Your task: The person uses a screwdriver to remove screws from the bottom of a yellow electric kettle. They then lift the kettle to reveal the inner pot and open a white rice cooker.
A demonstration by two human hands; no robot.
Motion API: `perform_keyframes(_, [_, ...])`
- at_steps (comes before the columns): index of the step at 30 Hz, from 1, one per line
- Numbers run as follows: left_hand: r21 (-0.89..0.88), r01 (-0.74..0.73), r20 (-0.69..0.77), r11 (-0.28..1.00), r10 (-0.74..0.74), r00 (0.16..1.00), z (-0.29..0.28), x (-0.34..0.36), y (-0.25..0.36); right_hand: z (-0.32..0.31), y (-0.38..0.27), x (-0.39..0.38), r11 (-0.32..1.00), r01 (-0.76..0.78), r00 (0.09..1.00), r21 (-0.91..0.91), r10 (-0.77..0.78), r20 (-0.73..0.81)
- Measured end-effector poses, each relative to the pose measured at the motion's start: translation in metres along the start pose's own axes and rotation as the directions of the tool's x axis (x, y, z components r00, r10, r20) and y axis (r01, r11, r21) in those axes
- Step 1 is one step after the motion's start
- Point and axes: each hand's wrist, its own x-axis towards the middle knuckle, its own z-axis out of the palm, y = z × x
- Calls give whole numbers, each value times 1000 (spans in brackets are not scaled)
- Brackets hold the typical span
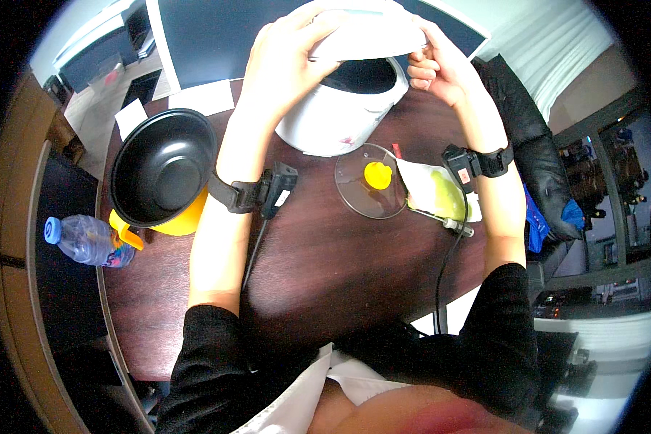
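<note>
At the far side of the table stands a white cooker pot (pixel 334 119) with a pinkish print on its side and a dark opening on top. Over that opening is its white lid (pixel 369 35), tilted; whether it is joined to the pot at the back I cannot tell. My left hand (pixel 286 61) grips the lid's left edge, thumb along the near rim. At the lid's right edge my right hand (pixel 441 69) holds on with its fingers curled in. Nearer to me lies a round glass lid (pixel 354 197) with a yellow knob (pixel 377 176).
Left of my left forearm a black bowl-shaped pan (pixel 159 170) rests in a yellow base (pixel 184 219), beside a clear bottle (pixel 87 239) with a blue cap. A green-and-white packet (pixel 441 189) lies by my right wrist. A monitor (pixel 217 43) stands behind; a black jacket (pixel 517 101) hangs right.
</note>
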Motion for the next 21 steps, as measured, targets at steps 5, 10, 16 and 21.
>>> perform_keyframes(5, [124,-84,9,989,84,996,-4,7,24,16,3,-24,1000,2,994,-30,1,112])
perform_keyframes(10, [99,-87,98,991,77,992,-8,7,38,28,12,-49,996,-87,969,17,81,234])
perform_keyframes(16, [35,-87,67,996,84,994,-9,8,43,21,12,-48,974,-218,948,61,196,249])
perform_keyframes(21, [41,-107,74,993,103,992,-11,10,43,6,14,-31,951,-247,969,187,238,69])
